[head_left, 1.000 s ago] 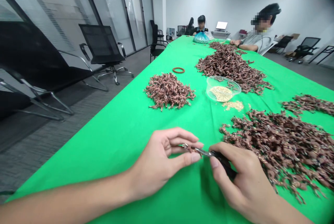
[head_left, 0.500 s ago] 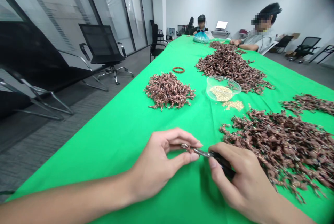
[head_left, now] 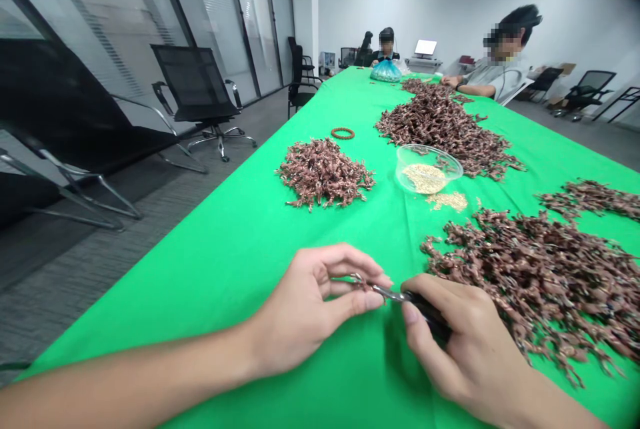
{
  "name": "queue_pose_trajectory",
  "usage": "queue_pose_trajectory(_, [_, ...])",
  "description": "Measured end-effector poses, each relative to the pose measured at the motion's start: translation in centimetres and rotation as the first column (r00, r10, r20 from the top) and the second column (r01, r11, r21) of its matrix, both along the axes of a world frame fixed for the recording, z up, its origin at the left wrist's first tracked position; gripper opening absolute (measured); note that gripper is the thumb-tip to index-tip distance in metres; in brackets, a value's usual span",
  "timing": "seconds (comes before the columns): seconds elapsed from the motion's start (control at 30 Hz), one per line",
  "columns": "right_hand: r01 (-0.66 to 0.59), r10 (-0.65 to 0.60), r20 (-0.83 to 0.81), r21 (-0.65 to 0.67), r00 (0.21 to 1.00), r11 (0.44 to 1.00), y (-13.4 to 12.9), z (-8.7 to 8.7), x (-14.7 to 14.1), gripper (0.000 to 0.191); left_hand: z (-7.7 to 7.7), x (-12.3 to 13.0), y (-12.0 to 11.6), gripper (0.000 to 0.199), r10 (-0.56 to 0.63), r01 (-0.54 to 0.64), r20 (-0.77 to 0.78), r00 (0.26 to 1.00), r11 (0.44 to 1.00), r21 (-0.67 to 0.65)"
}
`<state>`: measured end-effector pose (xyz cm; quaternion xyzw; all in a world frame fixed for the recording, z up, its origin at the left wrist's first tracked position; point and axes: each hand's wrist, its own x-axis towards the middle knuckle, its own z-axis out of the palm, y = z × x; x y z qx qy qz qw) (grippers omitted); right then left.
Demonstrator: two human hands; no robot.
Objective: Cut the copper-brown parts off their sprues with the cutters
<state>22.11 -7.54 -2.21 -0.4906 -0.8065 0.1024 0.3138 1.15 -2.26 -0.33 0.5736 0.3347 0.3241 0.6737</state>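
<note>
Pinching a tiny reddish-brown branched piece [head_left: 361, 284] between thumb and fingertips, the left hand [head_left: 305, 309] holds it at the steel tips of black-handled pliers [head_left: 400, 295]. The right hand [head_left: 465, 342] wraps around the pliers, its fingers hiding most of the handles. The piece is too small and too covered by fingers to make out clearly. Just right of the hands, a large heap of similar pieces [head_left: 530, 282], cut off by the frame edge, lies on a green tablecloth [head_left: 215, 295]. Farther along, a clear bowl [head_left: 425, 169] holds beige granules. A seated person [head_left: 500, 62] rests one forearm on the table's far side.
</note>
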Motion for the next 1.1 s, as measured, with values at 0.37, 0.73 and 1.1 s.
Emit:
queue_pose_trajectory(0.37, [0.014,-0.015,-0.066,-0.020,0.998,1.000,0.3,0.4,-0.1,0.024,-0.1,-0.1,0.2,0.028,-0.015,0.016,0.032,0.999,1.000,-0.026])
queue_pose_trajectory(0.73, [0.106,-0.102,-0.139,0.019,0.985,0.994,0.6,1.0,0.4,0.022,-0.3,-0.1,1.0,0.023,0.135,-0.101,-0.150,0.979,0.971,0.217])
queue_pose_trajectory(1.1, [0.152,-0.129,-0.151,0.148,0.980,0.977,1.6,1.2,1.8,0.018,-0.7,-0.3,1.6,0.020,0.127,-0.068,-0.156,0.980,0.939,0.337])
